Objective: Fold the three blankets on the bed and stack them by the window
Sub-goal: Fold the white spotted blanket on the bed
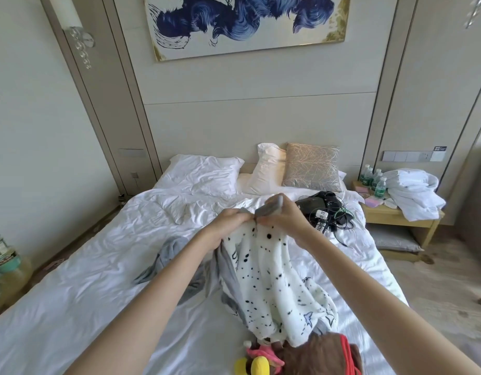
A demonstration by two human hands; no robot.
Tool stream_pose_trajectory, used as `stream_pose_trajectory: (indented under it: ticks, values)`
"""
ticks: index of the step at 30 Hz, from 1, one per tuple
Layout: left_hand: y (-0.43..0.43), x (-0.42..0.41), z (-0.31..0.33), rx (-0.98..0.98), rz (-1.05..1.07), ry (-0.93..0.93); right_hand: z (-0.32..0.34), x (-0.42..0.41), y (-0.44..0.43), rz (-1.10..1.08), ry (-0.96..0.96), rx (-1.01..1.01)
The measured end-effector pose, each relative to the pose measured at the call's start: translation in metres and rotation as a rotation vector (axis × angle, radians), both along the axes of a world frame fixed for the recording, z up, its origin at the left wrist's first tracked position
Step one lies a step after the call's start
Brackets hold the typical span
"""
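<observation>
Over the bed, your spotted blanket hangs bunched, its lower end resting on the sheet beside a brown blanket. Your left hand and right hand, close together, pinch its top edge.
</observation>
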State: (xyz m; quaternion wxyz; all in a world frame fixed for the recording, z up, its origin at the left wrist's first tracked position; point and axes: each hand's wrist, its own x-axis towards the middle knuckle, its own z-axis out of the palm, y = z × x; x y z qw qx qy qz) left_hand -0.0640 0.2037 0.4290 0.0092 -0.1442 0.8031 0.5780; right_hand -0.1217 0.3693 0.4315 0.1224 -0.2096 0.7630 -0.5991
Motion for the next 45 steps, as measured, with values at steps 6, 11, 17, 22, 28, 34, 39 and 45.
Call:
stream_pose_trajectory:
  ticks: [6,11,17,22,28,34,39,45]
  values:
    - [-0.013,0.023,0.022,-0.182,-0.252,0.024,0.009,-0.004,0.001,0.473,-0.039,0.24]
    - [-0.022,0.027,0.029,-0.328,-0.353,0.089,-0.001,-0.005,-0.01,0.435,-0.079,0.243]
    - [-0.049,0.029,0.013,-0.585,-0.183,0.14,-0.004,-0.024,-0.004,0.06,-0.118,0.032]
    - [-0.064,0.035,-0.008,-0.675,-0.037,0.075,0.001,-0.038,0.008,-0.079,-0.166,-0.113]
    - [-0.058,0.029,-0.018,-0.508,0.05,0.164,0.005,-0.048,0.017,-0.207,-0.096,-0.062]
    - [-0.038,0.013,-0.003,-0.176,0.2,0.267,0.006,-0.027,0.015,0.068,0.174,0.098]
    - [-0.01,0.005,0.002,0.004,0.111,0.237,0.012,-0.004,-0.009,0.28,0.412,0.138]
    - [-0.009,0.008,0.006,0.329,0.239,0.184,0.003,0.002,-0.02,0.119,0.529,0.103]
